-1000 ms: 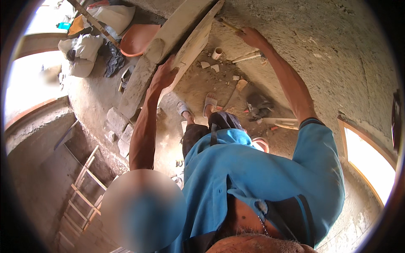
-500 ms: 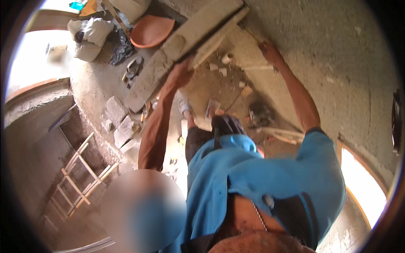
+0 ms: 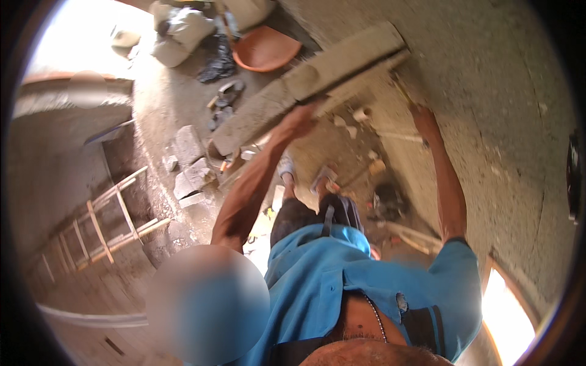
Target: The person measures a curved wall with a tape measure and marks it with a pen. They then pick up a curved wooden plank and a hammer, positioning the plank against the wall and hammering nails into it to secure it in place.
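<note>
Along the front side of a long concrete beam [image 3: 262, 108] lies a pale wooden board [image 3: 360, 84]. My left hand [image 3: 299, 122] is closed at the board's near end, close against the beam; its fingers are blurred. In my right hand [image 3: 423, 119] is a hammer [image 3: 403, 91], gripped by its thin handle. The hammer's dark head is near the far end of the board, beside the wall; whether it touches the board I cannot tell. Below the board, a short pale cylinder [image 3: 362, 114] lies among broken pieces.
An orange-brown basin [image 3: 267, 49] and white sacks [image 3: 189, 30] stand beyond the beam. Broken blocks [image 3: 194, 174] lie to the left, near a wooden ladder-like frame [image 3: 104, 226] at a lower level. A rough wall [image 3: 500, 104] rises on the right. Wood strips [image 3: 412, 238] lie near my right side.
The view has shifted, so the beam, basin and both hands appear farther right and lower. The hammer now shows more clearly and at a steeper angle. My left hand stays at the board's near end.
</note>
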Demonstrator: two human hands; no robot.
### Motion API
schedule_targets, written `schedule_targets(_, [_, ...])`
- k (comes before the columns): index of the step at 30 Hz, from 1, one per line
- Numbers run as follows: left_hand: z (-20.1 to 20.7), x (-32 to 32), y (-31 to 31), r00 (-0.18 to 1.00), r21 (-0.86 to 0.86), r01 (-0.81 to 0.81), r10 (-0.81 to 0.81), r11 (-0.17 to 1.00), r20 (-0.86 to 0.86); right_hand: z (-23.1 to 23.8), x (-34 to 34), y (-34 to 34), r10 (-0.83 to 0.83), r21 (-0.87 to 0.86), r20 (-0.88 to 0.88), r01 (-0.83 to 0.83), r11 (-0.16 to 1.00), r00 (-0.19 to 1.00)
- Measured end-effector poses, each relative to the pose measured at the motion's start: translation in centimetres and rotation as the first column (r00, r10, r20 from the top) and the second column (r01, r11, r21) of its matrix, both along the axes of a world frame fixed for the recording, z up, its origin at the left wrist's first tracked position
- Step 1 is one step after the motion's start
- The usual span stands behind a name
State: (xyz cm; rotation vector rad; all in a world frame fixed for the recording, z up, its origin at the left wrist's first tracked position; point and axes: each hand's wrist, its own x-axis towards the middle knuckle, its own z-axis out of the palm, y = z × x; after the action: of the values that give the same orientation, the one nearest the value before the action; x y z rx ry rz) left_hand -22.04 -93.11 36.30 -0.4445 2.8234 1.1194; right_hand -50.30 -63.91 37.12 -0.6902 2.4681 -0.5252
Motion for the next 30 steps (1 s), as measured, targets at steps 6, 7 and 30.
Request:
schedule_targets(6, [4.2,-0.9,0.4,0.982,0.151,-0.094,0.067,0.984,0.174,-0.9,3.9,7.2,-0.033,0.003,-0.051,0.033,0.999,0.998])
schedule_targets(7, [2.3,-0.3,1.4,0.989,0.082,-0.088,0.077,0.993,0.128,0.7,6.0,9.8,-0.012,-0.040,-0.029,0.011,0.999,1.000])
schedule_targets(30, [2.3,-0.9,0.3,0.980,0.023,0.000,-0.004,1.000,0.199,1.8,-1.5,-3.0,0.049,0.223,0.113,-0.074,0.972,0.992])
